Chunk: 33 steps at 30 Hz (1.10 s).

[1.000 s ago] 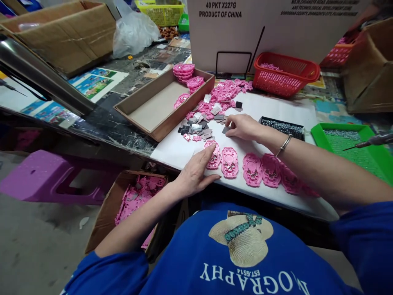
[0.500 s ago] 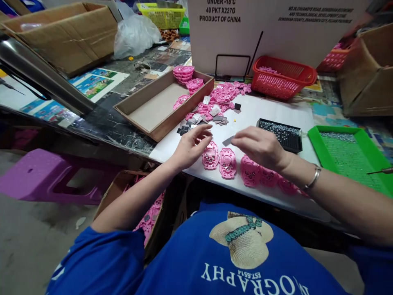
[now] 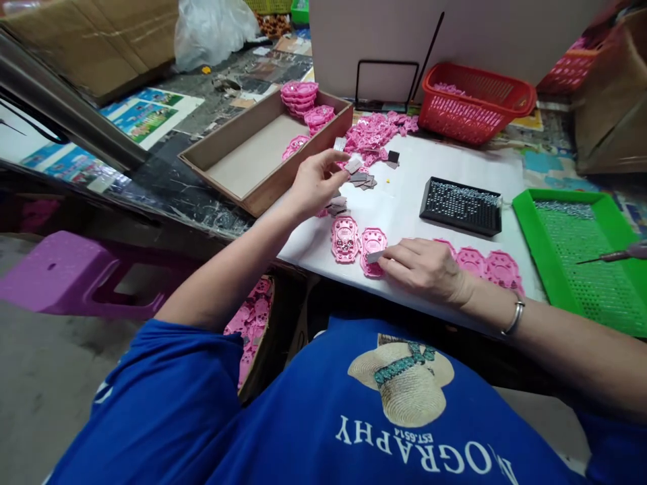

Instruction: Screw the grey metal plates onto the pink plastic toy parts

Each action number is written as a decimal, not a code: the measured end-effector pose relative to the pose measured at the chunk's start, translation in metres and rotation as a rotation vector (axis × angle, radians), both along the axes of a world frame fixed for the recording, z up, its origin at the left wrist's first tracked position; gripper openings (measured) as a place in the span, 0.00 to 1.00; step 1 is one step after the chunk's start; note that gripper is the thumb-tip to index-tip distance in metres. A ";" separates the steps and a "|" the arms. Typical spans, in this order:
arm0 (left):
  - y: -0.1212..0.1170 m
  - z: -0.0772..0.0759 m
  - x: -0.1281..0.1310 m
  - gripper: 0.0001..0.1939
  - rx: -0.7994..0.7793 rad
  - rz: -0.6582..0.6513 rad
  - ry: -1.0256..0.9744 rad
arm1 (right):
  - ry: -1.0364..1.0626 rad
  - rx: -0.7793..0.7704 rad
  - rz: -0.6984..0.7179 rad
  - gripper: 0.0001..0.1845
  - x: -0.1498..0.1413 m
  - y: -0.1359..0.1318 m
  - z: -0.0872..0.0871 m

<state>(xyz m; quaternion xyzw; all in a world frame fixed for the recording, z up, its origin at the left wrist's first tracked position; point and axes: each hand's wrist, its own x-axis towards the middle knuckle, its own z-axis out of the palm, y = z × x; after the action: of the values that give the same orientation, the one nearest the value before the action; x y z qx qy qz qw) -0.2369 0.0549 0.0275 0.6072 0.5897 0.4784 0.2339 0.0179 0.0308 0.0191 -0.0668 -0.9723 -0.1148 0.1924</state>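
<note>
My right hand (image 3: 427,269) sits low along the desk's (image 3: 404,202) near edge, knuckles up, fingers pinched on a small grey plate (image 3: 375,256). The plate juts leftward past my fingertips, over the near half of a pink shell (image 3: 374,237); whether they touch, I can't tell. My left arm stretches forward past the tray's (image 3: 298,172) right edge, the left hand's (image 3: 314,183) thumb and forefinger slightly parted beside a silver plate (image 3: 354,166).
</note>
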 end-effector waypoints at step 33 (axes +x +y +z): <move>0.076 0.002 -0.017 0.07 -0.198 -0.073 0.325 | -0.048 -0.743 -0.760 0.14 -0.099 0.146 0.000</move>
<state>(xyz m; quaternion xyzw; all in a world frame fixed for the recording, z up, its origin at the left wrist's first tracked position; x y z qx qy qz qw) -0.2543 0.1309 0.0291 0.6716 0.6414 0.3049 0.2112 -0.0810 0.1772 0.0194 -0.4755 -0.8587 0.1743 0.0783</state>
